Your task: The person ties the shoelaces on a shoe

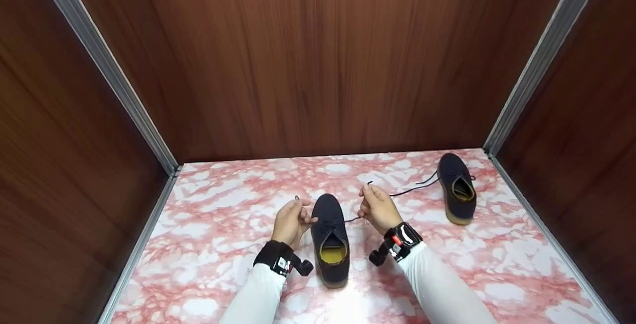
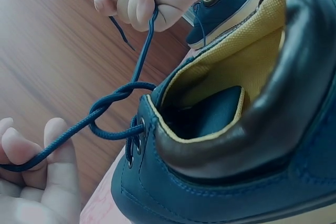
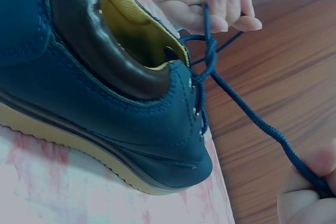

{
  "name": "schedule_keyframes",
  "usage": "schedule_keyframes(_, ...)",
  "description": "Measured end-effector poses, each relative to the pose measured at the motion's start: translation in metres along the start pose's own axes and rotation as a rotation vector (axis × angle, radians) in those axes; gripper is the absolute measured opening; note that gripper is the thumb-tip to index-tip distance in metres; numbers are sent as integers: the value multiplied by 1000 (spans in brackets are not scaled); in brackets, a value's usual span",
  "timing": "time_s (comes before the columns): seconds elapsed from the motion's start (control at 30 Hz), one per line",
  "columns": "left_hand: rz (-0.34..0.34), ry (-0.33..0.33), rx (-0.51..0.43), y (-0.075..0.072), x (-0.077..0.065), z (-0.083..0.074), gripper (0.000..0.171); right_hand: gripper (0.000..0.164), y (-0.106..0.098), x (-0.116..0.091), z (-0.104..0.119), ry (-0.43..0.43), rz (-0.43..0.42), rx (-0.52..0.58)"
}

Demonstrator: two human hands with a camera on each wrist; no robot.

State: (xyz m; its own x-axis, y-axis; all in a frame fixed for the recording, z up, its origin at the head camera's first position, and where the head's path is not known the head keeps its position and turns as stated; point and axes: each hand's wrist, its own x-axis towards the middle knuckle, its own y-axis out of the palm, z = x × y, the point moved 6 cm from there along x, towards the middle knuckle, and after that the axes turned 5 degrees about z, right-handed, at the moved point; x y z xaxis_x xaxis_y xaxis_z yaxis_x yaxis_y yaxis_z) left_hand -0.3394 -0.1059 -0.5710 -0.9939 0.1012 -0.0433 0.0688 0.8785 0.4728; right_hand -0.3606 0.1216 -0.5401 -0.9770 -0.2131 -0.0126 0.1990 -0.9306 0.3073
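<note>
A navy shoe (image 1: 329, 209) with a yellow lining stands on the marbled tabletop between both hands, toe pointing away. Its blue lace (image 2: 118, 96) is crossed and twisted into a loose half knot over the eyelets. To the left of the shoe, my left hand (image 1: 290, 220) grips one lace end in curled fingers. On the other side my right hand (image 1: 379, 208) pinches the other end, with a short tip sticking out above the fingers. Both lace ends stretch outward from the knot, seen close up beside the shoe's collar (image 3: 142, 85) in the right wrist view.
A second navy shoe (image 1: 459, 190) stands at the far right, its untied lace (image 1: 415, 189) trailing left across the marbled tabletop (image 1: 223, 204). Brown wood panels (image 1: 318, 65) with grey metal corner strips (image 1: 112, 70) enclose the table at the back and sides.
</note>
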Motion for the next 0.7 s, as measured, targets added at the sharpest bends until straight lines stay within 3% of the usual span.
schedule_keyframes(0.7,-14,-49,111,-13,-3,2,24,32,-23,-5,12,-8,47,-42)
